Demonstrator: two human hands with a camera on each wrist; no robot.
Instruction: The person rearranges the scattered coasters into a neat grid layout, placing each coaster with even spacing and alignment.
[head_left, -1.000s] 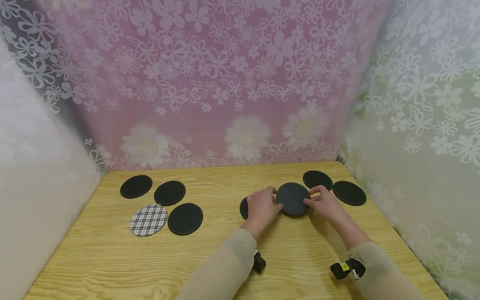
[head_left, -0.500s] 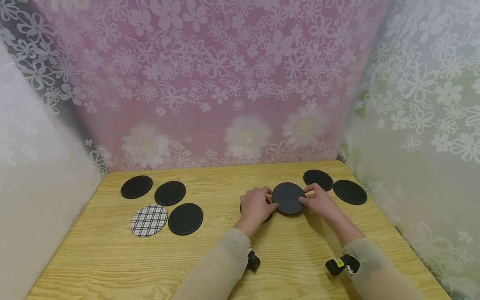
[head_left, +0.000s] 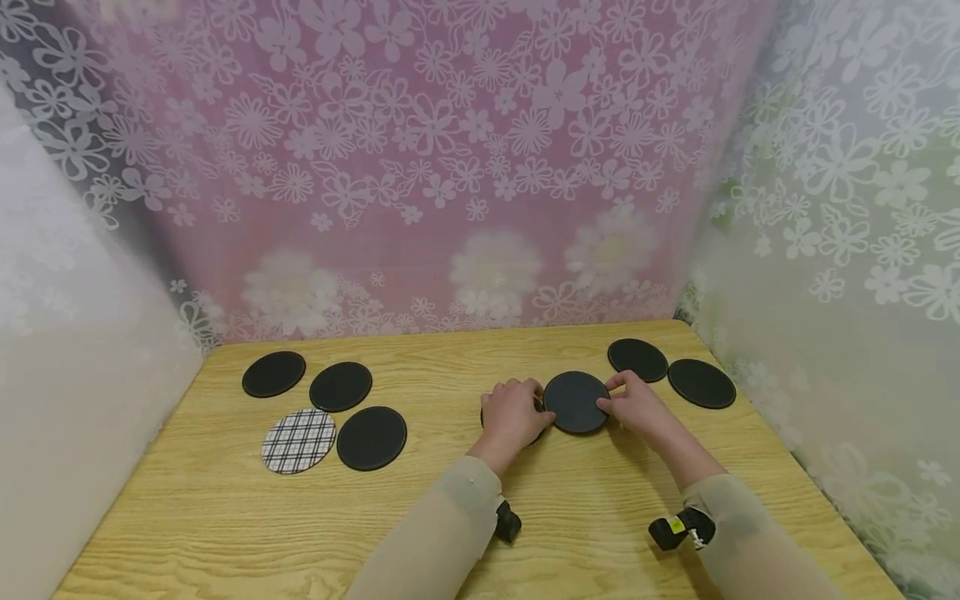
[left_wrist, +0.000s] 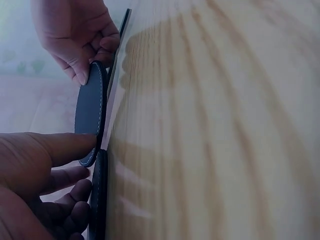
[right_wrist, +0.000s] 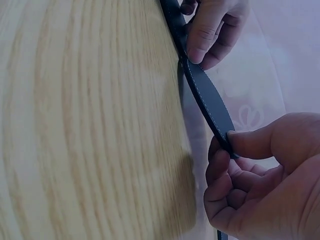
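Both hands hold one round black coaster [head_left: 577, 402] with a stitched rim, slightly raised off the wooden table. My right hand [head_left: 634, 411] pinches its right edge between thumb and fingers, as the right wrist view of the coaster [right_wrist: 209, 95] shows. At the opposite edge, my left hand [head_left: 512, 419] has its thumb on the coaster's face and fingers curled behind. Under and beside that hand lies another black coaster [head_left: 537, 430], mostly covered by it in the head view. In the left wrist view this lower coaster [left_wrist: 99, 192] lies flat, close to the held one's edge.
Two black coasters, a nearer one [head_left: 702, 383] and a farther one [head_left: 637, 360], lie at the back right. On the left are several black coasters [head_left: 372, 438] and a plaid one [head_left: 298, 442]. Patterned curtains [head_left: 450, 167] border the table [head_left: 300, 533] behind and at the sides.
Both hands have moved a little to the left with the coaster, toward the one on the table. Over the last half second the held coaster has come slightly lower and nearer.
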